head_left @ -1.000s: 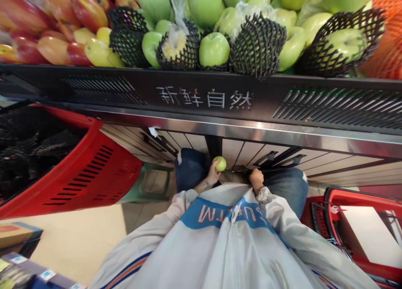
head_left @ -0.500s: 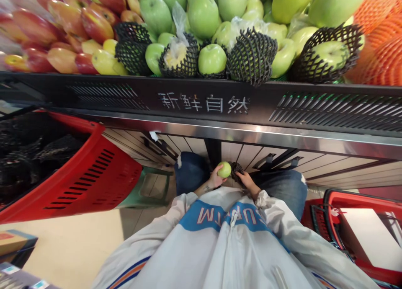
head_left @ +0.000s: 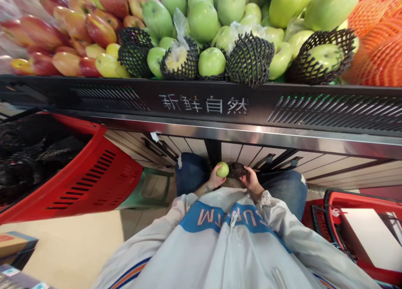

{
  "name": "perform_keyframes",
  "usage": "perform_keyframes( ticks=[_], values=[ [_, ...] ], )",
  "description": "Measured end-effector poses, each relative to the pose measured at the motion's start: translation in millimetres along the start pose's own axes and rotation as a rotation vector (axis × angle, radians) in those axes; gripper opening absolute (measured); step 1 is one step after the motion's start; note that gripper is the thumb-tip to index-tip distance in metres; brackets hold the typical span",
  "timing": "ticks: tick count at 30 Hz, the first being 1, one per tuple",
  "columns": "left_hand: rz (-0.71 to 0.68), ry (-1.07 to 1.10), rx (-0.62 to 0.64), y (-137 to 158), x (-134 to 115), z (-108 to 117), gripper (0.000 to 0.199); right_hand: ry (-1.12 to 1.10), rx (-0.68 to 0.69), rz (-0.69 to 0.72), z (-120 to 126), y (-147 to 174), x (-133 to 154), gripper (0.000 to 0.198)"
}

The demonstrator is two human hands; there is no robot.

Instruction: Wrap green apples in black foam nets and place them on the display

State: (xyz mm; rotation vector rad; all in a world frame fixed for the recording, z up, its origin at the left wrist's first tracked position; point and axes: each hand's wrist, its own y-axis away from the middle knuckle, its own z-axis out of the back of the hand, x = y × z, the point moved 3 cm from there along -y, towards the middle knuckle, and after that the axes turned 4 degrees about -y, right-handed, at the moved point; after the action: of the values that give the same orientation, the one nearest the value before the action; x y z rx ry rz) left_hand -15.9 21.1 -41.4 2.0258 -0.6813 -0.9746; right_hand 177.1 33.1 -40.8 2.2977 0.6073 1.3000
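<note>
Low in front of my body, my left hand [head_left: 215, 179] is wrapped around a green apple [head_left: 222, 169]. Right beside the apple, my right hand [head_left: 250, 178] grips a black foam net sleeve [head_left: 236, 170], which is stretched toward the fruit. Whether the net's end touches the apple I cannot tell. Above both hands runs the dark front panel of a fruit display [head_left: 150, 102]. Green apples [head_left: 212, 62] lie along its edge, some inside black foam nets [head_left: 250, 58].
Red-yellow apples [head_left: 40, 31] fill the display's left, and orange-netted fruit [head_left: 377, 50] its right. A tilted red basket [head_left: 103, 176] holding black netting rests on a green stool [head_left: 150, 188]. At right, another red basket [head_left: 329, 213] contains a white box [head_left: 370, 234].
The black foam net has spread out wider between my hands. My right hand has turned and shifted slightly right, while the apple stays in my left hand, a touch further left.
</note>
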Motion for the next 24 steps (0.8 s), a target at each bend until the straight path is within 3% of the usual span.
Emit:
perform_keyframes(
  ticks=[4, 9, 15, 19, 24],
  values=[
    [-0.016, 0.025, -0.005, -2.9, 0.5, 1.7, 0.035, -0.038, 0.079, -0.143, -3.8, 3.3, -2.4, 0.054],
    [-0.068, 0.041, 0.004, -3.4, 0.0, 4.2, 0.044, -0.029, 0.082, -0.267, -5.1, 2.3, -16.9, 0.044],
    [-0.089, 0.053, 0.026, -3.2, -0.8, 2.2, 0.044, -0.173, -0.01, -0.105, 3.8, -4.6, -10.8, 0.018],
    [-0.003, 0.006, 0.024, -6.0, 3.4, 0.1, 0.036, -0.264, -0.027, -0.019, 5.1, -4.6, -5.1, 0.022],
    [0.074, -0.062, 0.02, -3.4, 7.5, -1.9, 0.033, -0.213, 0.101, 0.016, -12.4, 9.8, 1.9, 0.034]
  ],
)
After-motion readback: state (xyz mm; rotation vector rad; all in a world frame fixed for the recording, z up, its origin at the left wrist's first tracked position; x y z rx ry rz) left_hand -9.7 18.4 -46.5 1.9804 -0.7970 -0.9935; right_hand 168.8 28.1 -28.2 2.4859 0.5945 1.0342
